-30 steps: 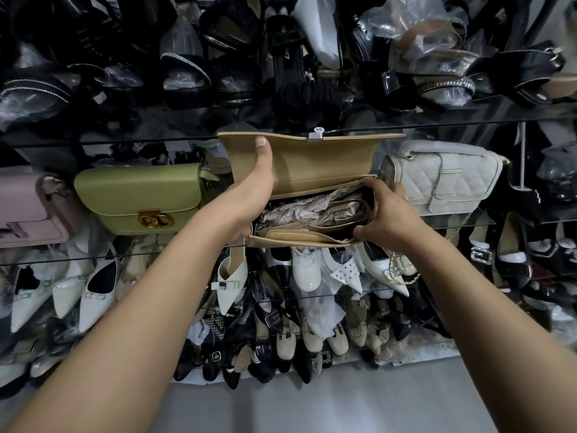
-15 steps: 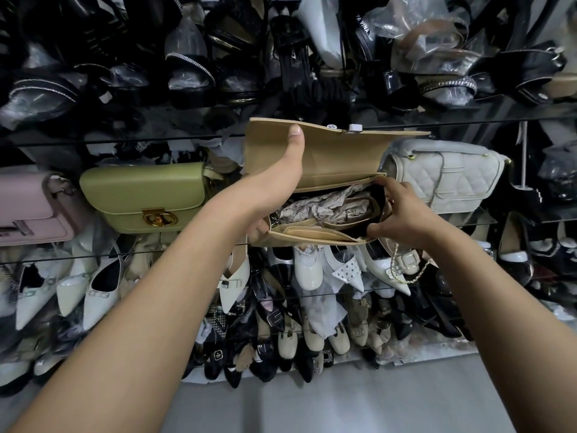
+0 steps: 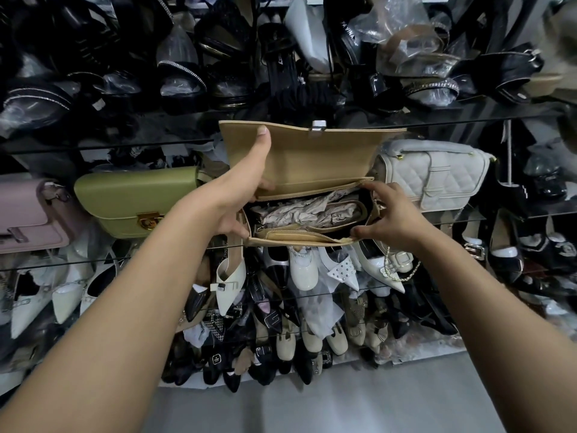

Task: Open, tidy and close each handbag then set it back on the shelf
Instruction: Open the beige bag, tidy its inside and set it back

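A tan handbag (image 3: 315,157) is held up in front of the shelves, its flap lifted and its zipped mouth wide open. Crumpled stuffing paper (image 3: 299,210) and a folded strap fill the inside. My left hand (image 3: 243,189) grips the bag's left end, thumb stretched up the inside of the flap. My right hand (image 3: 387,217) holds the right end of the opening, fingers on the far zip edge and thumb on the near edge.
On the glass shelf (image 3: 499,118) level behind stand a green handbag (image 3: 134,198), a pink handbag (image 3: 28,214) at far left and a white quilted handbag (image 3: 437,173) at right. Black shoes crowd the shelf above, pale shoes (image 3: 303,270) the shelves below. Grey floor (image 3: 312,401) lies beneath.
The bag has shifted a little with both hands. My right hand's fingers have spread from a closed grip onto the two zip edges, pulling the mouth wider.
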